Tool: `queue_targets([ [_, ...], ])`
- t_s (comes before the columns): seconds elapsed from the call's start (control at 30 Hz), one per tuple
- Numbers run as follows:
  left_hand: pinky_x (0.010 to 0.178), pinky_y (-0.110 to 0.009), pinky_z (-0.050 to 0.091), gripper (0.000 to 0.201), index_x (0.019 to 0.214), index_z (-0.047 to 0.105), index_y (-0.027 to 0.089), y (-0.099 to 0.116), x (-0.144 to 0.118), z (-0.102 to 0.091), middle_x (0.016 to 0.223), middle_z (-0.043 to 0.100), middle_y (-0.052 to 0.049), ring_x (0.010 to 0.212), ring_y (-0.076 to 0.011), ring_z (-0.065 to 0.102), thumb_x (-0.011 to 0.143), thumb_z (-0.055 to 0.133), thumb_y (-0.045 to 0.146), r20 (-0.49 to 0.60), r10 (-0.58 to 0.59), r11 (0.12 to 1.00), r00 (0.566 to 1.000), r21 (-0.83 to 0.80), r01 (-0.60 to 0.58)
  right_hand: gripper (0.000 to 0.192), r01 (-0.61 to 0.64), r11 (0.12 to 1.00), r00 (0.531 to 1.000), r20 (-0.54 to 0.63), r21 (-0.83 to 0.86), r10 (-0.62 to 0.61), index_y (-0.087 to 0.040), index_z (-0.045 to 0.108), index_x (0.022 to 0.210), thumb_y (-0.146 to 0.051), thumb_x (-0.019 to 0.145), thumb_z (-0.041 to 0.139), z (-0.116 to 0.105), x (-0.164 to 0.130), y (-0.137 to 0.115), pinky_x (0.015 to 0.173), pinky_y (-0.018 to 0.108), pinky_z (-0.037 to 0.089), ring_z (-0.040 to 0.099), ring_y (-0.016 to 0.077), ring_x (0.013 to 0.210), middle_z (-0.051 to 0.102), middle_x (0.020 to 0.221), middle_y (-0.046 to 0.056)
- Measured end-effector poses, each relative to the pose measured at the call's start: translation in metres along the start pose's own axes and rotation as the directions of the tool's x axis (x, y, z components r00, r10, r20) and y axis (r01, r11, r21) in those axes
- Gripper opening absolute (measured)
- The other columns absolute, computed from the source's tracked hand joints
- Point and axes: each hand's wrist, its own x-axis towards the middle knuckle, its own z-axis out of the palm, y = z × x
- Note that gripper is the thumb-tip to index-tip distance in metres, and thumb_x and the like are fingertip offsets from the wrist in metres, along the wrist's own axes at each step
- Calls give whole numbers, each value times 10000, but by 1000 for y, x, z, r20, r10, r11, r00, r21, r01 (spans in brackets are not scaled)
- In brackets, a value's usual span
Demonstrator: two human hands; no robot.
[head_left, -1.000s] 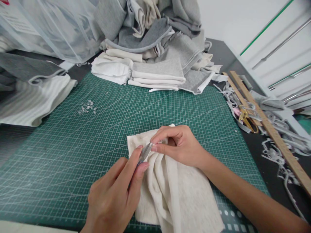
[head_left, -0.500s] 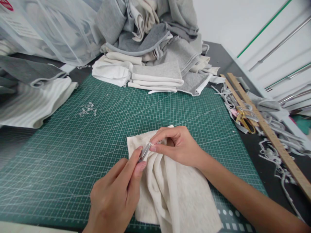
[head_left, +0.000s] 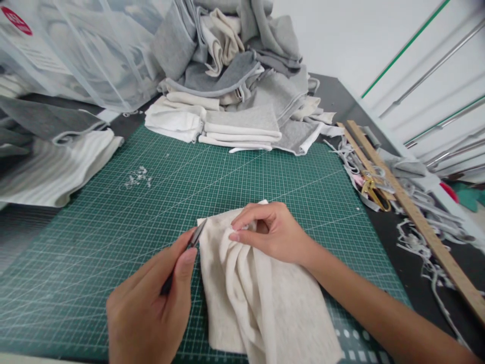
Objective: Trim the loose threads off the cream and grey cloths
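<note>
The cream fabric piece [head_left: 261, 283] lies on the green cutting mat [head_left: 113, 242], its long axis running from the mat's near edge up and slightly left toward the stacked folded cloths [head_left: 227, 126] at the mat's far edge. My right hand [head_left: 271, 232] sits on the fabric's far end, fingers curled together and pinching a gathered fold of the cloth against the mat. My left hand [head_left: 147, 308] is just left of the fabric, closed around a slim metal tool [head_left: 195, 238] that I take for small snips or tweezers; I cannot tell which. Its tip points up and right and meets the fabric's far left corner, a short way left of my right fingertips. So the spot being worked lies between my two hands, nearer the tool tip. Right of the mat lie a wooden ruler [head_left: 409, 212] and gold-handled scissors [head_left: 373, 194] among fabric strips.
</note>
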Motion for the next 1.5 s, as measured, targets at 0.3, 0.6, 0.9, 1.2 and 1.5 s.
queue_targets([
  [0.3,679,-362,566,351,1178,682,222,-59,19,-15,1026,767,-59,828,-258,741,959,523,444,83,-171,922,982,364,130,52,127,989,991,62,-77,-122,-163,740,796,-213,810,737,-1,-2,-2,577,260,479,648,152,707,724,804,65],
  [0.6,711,-195,594,270,1181,660,204,-15,10,-8,1044,766,-32,877,-143,741,961,543,309,161,167,969,973,-208,-132,14,211,974,977,53,-84,-207,-182,752,801,-169,799,748,1,-1,1,679,296,537,667,162,754,752,803,59],
  [0.9,648,-150,581,287,1222,628,177,-3,3,7,1036,759,-49,871,-130,739,976,517,276,189,192,965,963,-215,-150,111,211,974,977,45,-86,-207,-181,755,824,-93,808,689,0,-2,0,637,263,522,664,151,759,760,811,54],
  [1.2,625,-156,576,309,1264,605,182,-5,-2,9,1020,753,-48,861,-135,738,977,524,261,203,195,970,960,-182,-158,25,208,976,978,19,-68,-207,-163,754,793,-158,812,738,0,-1,2,659,279,537,676,158,737,756,783,65],
  [1.5,609,-162,583,299,1251,616,195,-5,-4,8,1031,756,-49,844,-144,745,968,535,243,199,184,974,963,-170,-151,40,118,992,993,-16,-37,-118,-182,751,747,-184,768,785,2,-2,0,567,251,507,689,156,713,753,783,55],
])
